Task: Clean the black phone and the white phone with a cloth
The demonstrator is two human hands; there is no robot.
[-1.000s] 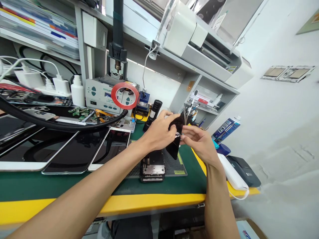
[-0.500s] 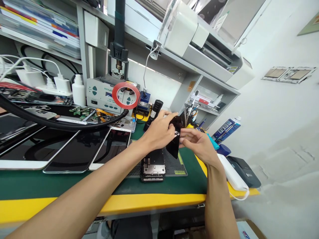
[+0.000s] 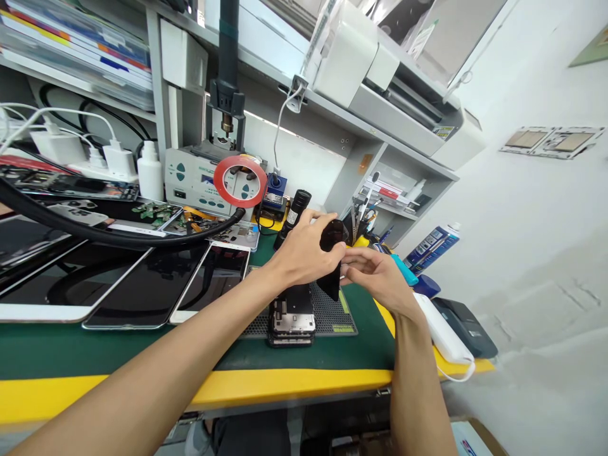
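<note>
My left hand (image 3: 308,249) grips a dark, glossy phone screen panel (image 3: 329,287) by its edge, thumb bent over its face. The panel is held tilted on edge above the bench. My right hand (image 3: 373,272) meets its right side, fingers bent and thumb close to the forefinger; whether they pinch the panel or a small part on it is hidden. Below lies a stack of phone screen assemblies (image 3: 292,320) with bare metal backs, resting on a grey perforated mat (image 3: 332,316).
Several tablets and phones (image 3: 128,278) lie along the left. Behind stand a grey control unit (image 3: 190,180) with a red tape roll (image 3: 240,182) against it, and a black flashlight (image 3: 298,212). A thick black hose (image 3: 118,239) arcs over the tablets. A white case (image 3: 441,329) lies right.
My left thumb has moved right across the panel toward my right fingertips, covering the small white marking seen before. The stack and the bench items have stayed put.
</note>
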